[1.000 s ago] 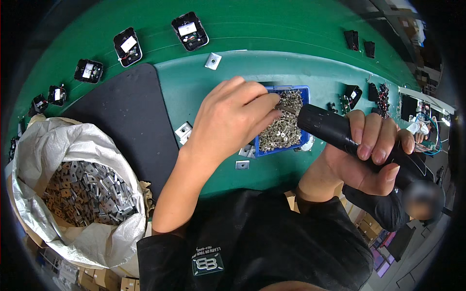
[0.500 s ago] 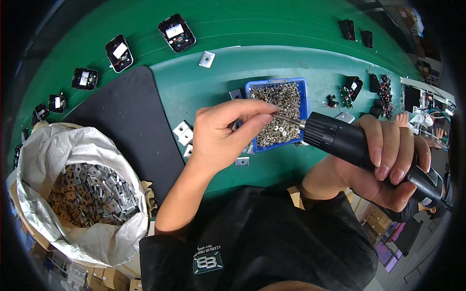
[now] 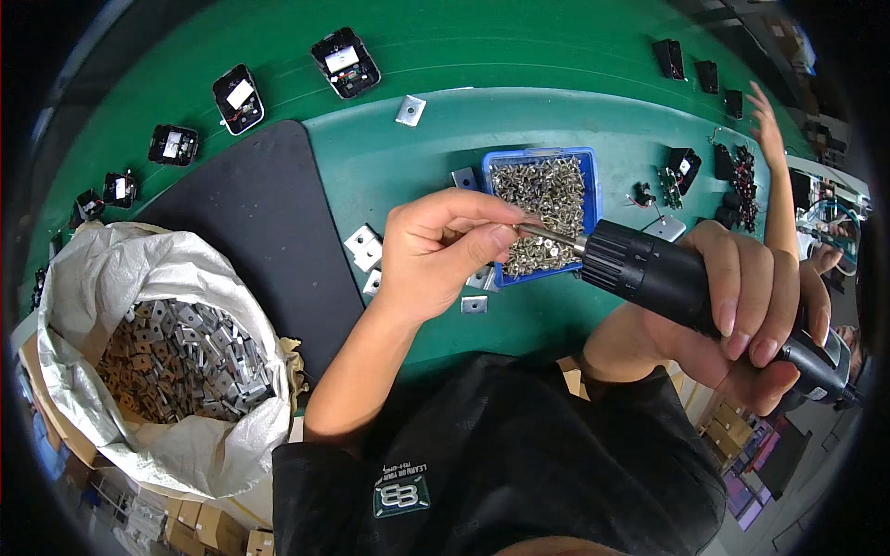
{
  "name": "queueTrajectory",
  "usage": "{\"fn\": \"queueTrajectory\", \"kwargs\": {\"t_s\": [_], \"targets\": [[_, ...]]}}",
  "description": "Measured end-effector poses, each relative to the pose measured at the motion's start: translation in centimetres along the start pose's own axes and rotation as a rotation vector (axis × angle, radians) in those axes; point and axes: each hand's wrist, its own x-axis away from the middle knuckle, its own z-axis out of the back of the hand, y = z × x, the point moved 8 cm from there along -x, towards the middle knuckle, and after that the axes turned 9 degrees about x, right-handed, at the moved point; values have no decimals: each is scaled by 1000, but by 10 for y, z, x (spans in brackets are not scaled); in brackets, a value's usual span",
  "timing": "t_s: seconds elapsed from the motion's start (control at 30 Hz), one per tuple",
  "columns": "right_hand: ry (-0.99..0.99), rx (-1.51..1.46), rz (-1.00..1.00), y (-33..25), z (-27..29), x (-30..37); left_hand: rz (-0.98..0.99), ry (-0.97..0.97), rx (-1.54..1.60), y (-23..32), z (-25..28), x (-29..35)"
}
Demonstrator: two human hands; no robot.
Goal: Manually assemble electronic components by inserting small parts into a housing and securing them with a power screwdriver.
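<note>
My right hand (image 3: pixel 756 301) is wrapped around a black electric screwdriver (image 3: pixel 658 278), which points left across the table. Its long metal bit (image 3: pixel 556 235) passes over a blue tray (image 3: pixel 595 190) filled with small silver screws (image 3: pixel 542 190). Thumb and fingertips of my left hand (image 3: pixel 454 241) pinch together at the tip of the bit. Whether a screw sits between those fingertips is hidden. Around the left hand lie several square metal plates with holes, among them one plate (image 3: pixel 474 305) below the tray and another plate (image 3: pixel 363 243) beside the wrist.
At left stands a white woven sack (image 3: pixel 74 357) full of metal plates (image 3: pixel 199 357), beside a black mat (image 3: pixel 269 204). Open black housings (image 3: pixel 346 63) line the green far strip. At right, another person's arm (image 3: pixel 779 185) reaches over dark parts and wires (image 3: pixel 744 181).
The whole view has shifted slightly to the right. Another person's arm has come up at the right, and one more black part shows at the far right. My hands keep the same grip.
</note>
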Motion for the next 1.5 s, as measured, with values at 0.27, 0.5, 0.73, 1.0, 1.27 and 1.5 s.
{"fn": "queueTrajectory", "kwargs": {"t_s": [0.27,0.5,0.73,1.0,1.27,1.5], "targets": [[55,26,-2,3,7,8,86,28,-130,-5,10,3],[-94,51,60,-3,-8,7,42,-18,50,13,-11,4],[-159,-29,42,6,-16,6,66,-14,65,14,-4,13],[-231,57,6,0,-15,13,85,-15,136,4,-6,16],[-229,-104,-128,16,-8,5,-24,-94,-494,30,-5,15],[-103,-39,-101,11,-12,3,-299,35,-472,33,-14,24]]}}
